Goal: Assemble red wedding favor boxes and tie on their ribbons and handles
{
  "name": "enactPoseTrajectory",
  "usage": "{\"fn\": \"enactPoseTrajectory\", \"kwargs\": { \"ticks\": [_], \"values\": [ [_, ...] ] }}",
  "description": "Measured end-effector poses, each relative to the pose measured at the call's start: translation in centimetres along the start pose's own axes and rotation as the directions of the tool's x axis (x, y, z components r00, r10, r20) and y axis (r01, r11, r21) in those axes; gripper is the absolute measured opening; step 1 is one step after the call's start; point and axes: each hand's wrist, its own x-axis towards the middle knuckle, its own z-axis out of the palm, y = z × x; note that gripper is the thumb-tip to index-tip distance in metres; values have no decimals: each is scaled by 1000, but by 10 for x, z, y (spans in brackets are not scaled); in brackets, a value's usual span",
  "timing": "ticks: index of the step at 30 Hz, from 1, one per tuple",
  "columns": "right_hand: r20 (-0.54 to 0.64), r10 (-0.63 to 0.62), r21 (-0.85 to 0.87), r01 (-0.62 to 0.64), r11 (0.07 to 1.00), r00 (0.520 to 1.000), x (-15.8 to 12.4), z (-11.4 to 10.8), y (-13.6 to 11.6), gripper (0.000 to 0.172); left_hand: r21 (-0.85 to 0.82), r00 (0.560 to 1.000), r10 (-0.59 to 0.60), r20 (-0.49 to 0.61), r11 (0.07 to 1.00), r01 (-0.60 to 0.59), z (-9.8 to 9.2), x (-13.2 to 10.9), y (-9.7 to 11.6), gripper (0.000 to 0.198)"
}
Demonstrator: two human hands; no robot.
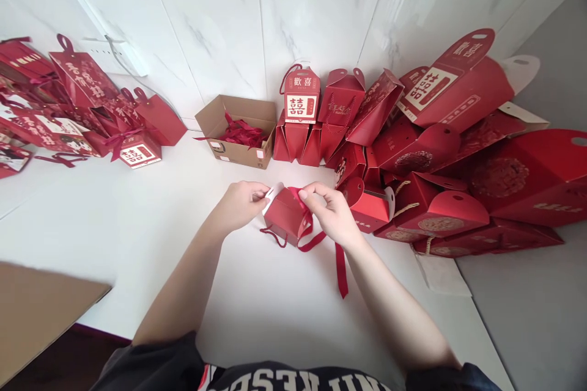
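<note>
A small red gift box [285, 215] with a dark red cord handle sits on the white table in front of me. My left hand [242, 204] pinches its pale-lined top flap [273, 195] between thumb and fingers. Over on the other side, my right hand [329, 208] pinches a red ribbon [340, 272] at the box's upper right corner. The ribbon loops down beside the box, and its loose end trails on the table below my right wrist. Whether the ribbon passes through a hole in the flaps is hidden by my fingers.
Behind the box, a cardboard box [243, 157] holds more red ribbons [243, 131]. Red gift boxes [433, 208] are piled on the right, several more [300, 98] stand by the tiled wall, and another group [82, 85] lies at left. A cardboard sheet [41, 311] juts in at lower left.
</note>
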Motion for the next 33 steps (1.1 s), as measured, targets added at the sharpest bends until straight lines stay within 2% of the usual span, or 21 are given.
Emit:
{"fn": "enactPoseTrajectory", "kwargs": {
  "ticks": [4,9,15,22,28,33],
  "values": [
    [22,4,-277,2,961,1000,-1,7,4,23,-50,990,-27,142,998,34,5,-2,7,23],
    [65,105,-407,-70,911,992,-2,12,7,28,-74,987,-24,162,997,36,10,-5,12,23],
    [64,97,-424,-61,904,993,-1,15,9,30,-65,983,-32,180,997,44,10,-6,13,23],
    [74,74,-448,-33,894,995,-1,16,11,26,-115,962,-47,270,990,80,9,-2,7,33],
    [87,54,-450,-9,893,995,0,15,10,29,-76,976,-22,217,996,39,11,3,2,27],
    [67,15,-350,10,937,998,2,3,5,31,-330,987,-4,160,942,57,-6,2,5,23]
  ]
}}
